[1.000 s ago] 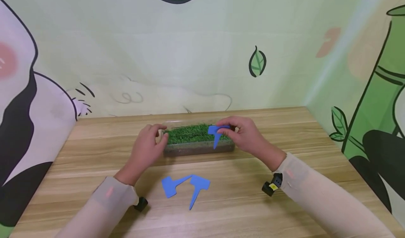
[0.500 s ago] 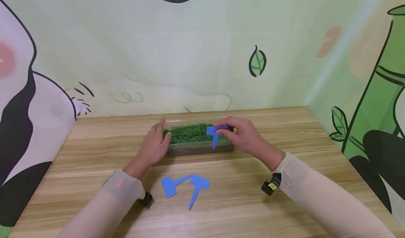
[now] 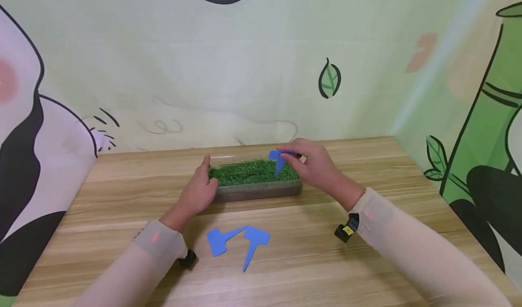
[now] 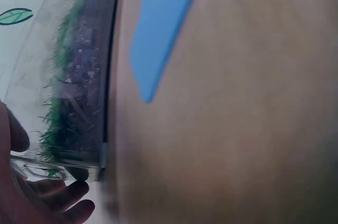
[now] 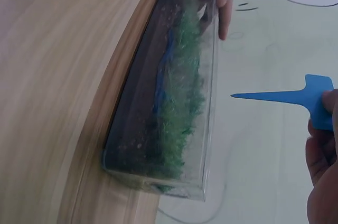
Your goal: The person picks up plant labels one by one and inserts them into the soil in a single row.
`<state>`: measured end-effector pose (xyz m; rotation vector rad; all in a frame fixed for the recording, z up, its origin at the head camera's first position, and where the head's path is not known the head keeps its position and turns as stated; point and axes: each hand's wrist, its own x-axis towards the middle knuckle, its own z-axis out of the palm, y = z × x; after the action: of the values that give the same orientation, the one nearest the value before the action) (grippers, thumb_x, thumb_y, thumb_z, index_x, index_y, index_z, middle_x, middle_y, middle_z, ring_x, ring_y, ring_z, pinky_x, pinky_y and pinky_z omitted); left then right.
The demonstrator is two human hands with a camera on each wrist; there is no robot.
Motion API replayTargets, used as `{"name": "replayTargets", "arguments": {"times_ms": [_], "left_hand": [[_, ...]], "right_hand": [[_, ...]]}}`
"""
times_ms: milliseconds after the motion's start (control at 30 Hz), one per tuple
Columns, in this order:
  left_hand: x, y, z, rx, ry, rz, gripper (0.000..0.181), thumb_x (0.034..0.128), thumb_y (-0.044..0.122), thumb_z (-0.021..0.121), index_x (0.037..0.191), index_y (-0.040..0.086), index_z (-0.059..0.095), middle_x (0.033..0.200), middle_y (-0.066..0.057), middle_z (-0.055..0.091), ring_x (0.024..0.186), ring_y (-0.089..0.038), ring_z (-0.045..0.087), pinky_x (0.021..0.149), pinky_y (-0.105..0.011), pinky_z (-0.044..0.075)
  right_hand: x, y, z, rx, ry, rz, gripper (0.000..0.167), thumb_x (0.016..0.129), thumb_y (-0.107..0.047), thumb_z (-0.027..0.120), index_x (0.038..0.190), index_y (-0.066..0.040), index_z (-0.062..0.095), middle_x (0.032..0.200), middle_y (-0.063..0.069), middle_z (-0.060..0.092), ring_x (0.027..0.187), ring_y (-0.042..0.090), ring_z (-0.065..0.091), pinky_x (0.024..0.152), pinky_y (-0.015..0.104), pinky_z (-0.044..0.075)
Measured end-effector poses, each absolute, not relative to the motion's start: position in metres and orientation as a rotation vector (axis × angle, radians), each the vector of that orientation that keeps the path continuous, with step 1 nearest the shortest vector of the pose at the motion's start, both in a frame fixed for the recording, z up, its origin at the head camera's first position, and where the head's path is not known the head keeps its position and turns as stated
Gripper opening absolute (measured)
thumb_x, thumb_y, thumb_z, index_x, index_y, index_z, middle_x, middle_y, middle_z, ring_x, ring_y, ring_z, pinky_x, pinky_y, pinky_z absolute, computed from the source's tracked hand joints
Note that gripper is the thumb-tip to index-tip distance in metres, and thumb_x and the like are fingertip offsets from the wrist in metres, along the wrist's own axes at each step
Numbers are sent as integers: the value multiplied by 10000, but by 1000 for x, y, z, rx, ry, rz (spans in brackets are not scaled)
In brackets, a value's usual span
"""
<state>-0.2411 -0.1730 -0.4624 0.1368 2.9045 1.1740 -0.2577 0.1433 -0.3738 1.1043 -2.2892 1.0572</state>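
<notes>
A clear rectangular planter box (image 3: 261, 192) with dark soil and green grass (image 3: 244, 173) stands toward the back of the table. My left hand (image 3: 195, 191) holds its left end, with one digit above the rim and other fingers outside the end wall in the left wrist view. Between thumb and fingers, my right hand (image 3: 316, 164) pinches a blue T-shaped plant label (image 3: 279, 161), point down. In the right wrist view the label (image 5: 314, 100) hangs above the box, its tip apart from the grass. Two more blue plant labels (image 3: 220, 241) (image 3: 256, 239) lie flat in front.
The wooden table (image 3: 318, 270) meets a printed cloth backdrop (image 3: 253, 85) just behind the box. Each sleeve carries a small black wrist camera, the left one (image 3: 188, 258) beside the loose labels and the right one (image 3: 344, 232) to their right.
My left hand has shifted inward, its fingers opening and then settling on the box's left end. My right hand has risen and moved slightly back with the plant label.
</notes>
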Motion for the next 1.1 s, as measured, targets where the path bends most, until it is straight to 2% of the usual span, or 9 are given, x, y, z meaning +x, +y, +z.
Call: {"name": "replayTargets", "arguments": {"times_ms": [167,333,600,867,1100], "left_hand": [[-240,-171,-464,141,2909,1226,717,999,192,324,1609,66,-32,1618,-259,232,1517,-372,184,1217,-534,197],[-239,-170,-464,137,2911,1232,710,999,190,310,1607,67,-34,1644,-226,181,1530,-353,148,1230,-511,166],[-237,-169,-462,129,2920,1207,705,1002,195,304,1606,67,-36,1663,-188,128,1533,-344,139,1231,-506,168],[-236,-168,-463,103,2920,1195,707,1005,198,307,1608,83,-43,1662,-187,134,1532,-345,147,1229,-506,173],[-236,-167,-462,71,2927,1174,702,1008,210,302,1612,103,-40,1659,-194,146,1524,-354,175,1215,-528,208]], "right_hand": [[-265,145,-377,1077,-2386,982,212,941,-112,700,1140,-59,750,944,35,726,800,137,600,707,418,549],[-274,145,-384,1046,-2487,934,190,952,-139,689,1124,-98,759,989,21,745,811,135,607,719,401,541],[-281,143,-392,1042,-2511,916,178,931,-89,705,1090,-108,782,983,30,761,809,145,633,706,343,521],[-287,141,-400,1023,-2618,882,196,945,-122,695,1125,-111,770,1039,37,763,878,151,678,779,357,558],[-292,139,-406,975,-2681,853,205,957,-148,685,1143,-119,766,1068,39,758,886,150,672,779,354,552]]}}
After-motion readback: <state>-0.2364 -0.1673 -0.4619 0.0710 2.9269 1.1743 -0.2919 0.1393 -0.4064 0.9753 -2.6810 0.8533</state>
